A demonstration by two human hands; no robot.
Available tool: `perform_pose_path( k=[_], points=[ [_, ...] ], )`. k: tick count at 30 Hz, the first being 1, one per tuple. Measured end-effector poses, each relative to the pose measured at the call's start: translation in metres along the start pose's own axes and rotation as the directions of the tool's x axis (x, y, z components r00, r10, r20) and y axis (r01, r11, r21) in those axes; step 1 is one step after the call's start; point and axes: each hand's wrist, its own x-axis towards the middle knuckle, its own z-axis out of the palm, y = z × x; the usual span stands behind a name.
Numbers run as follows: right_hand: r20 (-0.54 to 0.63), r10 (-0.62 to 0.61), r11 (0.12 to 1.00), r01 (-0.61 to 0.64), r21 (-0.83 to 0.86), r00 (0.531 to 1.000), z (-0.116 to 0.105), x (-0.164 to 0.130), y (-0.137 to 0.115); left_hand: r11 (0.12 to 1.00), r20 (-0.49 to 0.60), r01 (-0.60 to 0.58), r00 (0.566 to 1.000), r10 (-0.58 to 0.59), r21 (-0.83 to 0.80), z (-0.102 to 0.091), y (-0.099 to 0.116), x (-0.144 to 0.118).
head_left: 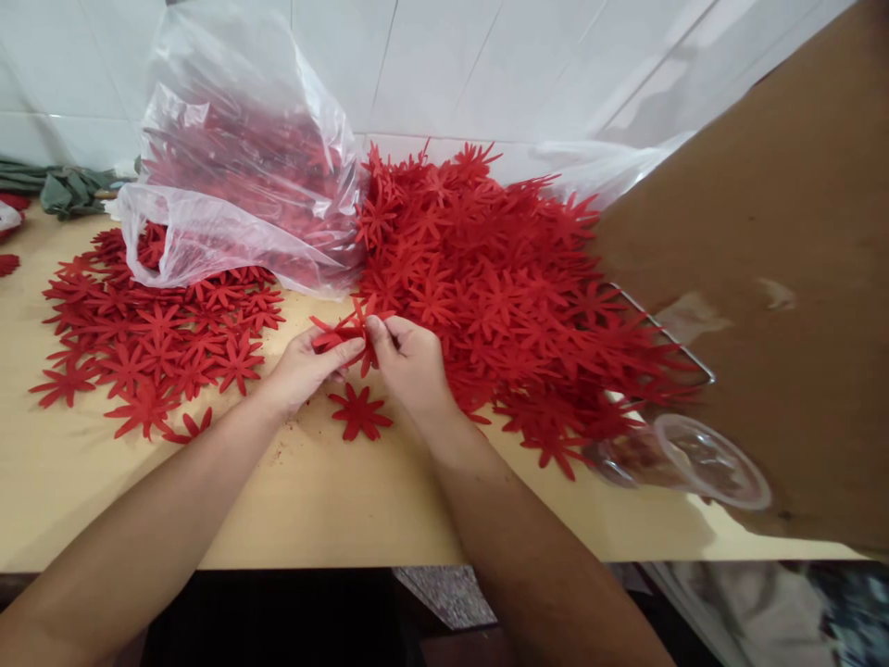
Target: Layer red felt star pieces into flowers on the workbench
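Fingers and thumbs of both hands pinch a small cluster of red flower cutouts (345, 333) just above the tabletop (312, 500), the left hand (306, 366) closed on the cluster's left petals and the right hand (409, 361) closed on its right side, each grip tight on the same piece. A single red cutout (359, 413) lies flat on the wood directly below, between the wrists. A big heap of the same cutouts (514, 287) spreads right of the hands, back to the white tiled wall (486, 65). More cutouts lie in a flatter layer (153, 338) to the left, beside a clear plastic bag (236, 176) stuffed with them. A clear plastic cup (694, 459) lies on its side at the right, against a brown cardboard sheet (784, 296).
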Motion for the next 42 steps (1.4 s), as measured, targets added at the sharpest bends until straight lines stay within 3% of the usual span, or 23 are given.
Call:
perform_pose_path(
  k=[6,10,13,17,20,24,26,31,35,38,40,42],
  points=[
    [-0.019,-0.033,0.998,0.032,-0.054,0.999,0.003,-0.003,-0.003,1.0,-0.041,0.018,0.999,-0.018,-0.013,0.0,-0.002,0.002],
    [-0.121,-0.026,0.997,0.035,0.074,0.992,-0.003,0.001,-0.002,0.998,-0.07,0.027,0.997,-0.031,-0.055,0.002,-0.001,0.001],
    [-0.229,0.048,0.983,-0.005,0.184,0.972,-0.011,0.009,0.006,0.996,-0.093,0.036,0.995,-0.043,-0.079,0.001,-0.001,0.001],
    [-0.271,0.142,0.956,-0.061,0.287,0.952,-0.018,0.016,0.014,0.995,-0.1,0.039,0.994,-0.049,-0.095,-0.001,-0.001,0.003],
    [-0.188,0.167,0.931,-0.092,0.354,0.968,-0.017,0.015,0.01,0.995,-0.116,0.026,0.992,-0.038,-0.1,-0.001,-0.002,0.004],
    [0.086,0.176,0.875,-0.195,0.443,0.981,-0.006,0.008,-0.001,0.995,-0.168,0.0,0.986,-0.017,-0.101,-0.001,-0.002,0.005],
    [0.169,0.155,0.868,-0.216,0.447,0.973,0.0,0.003,-0.004,0.996,-0.173,-0.013,0.985,-0.003,-0.093,0.0,-0.002,0.005],
    [0.209,-0.012,0.961,-0.046,0.272,0.978,0.011,-0.007,-0.01,0.992,-0.179,-0.021,0.984,-0.002,-0.124,0.001,-0.002,0.006],
    [0.085,-0.025,0.982,0.008,0.191,0.996,0.004,0.0,-0.007,0.997,-0.171,-0.023,0.985,0.009,-0.08,-0.001,-0.002,0.006],
    [-0.192,0.002,0.997,0.014,0.082,0.981,-0.023,0.014,0.007,0.997,-0.153,-0.032,0.988,0.021,-0.072,-0.002,-0.003,0.006],
    [-0.46,-0.112,0.986,0.041,-0.161,0.881,-0.048,0.023,0.023,0.996,-0.139,-0.034,0.99,0.023,-0.079,-0.002,-0.003,0.005],
    [-0.602,-0.278,0.896,-0.023,-0.443,0.748,-0.067,0.03,0.038,0.997,-0.121,-0.035,0.992,0.026,-0.074,-0.001,-0.003,0.004]
  ],
)
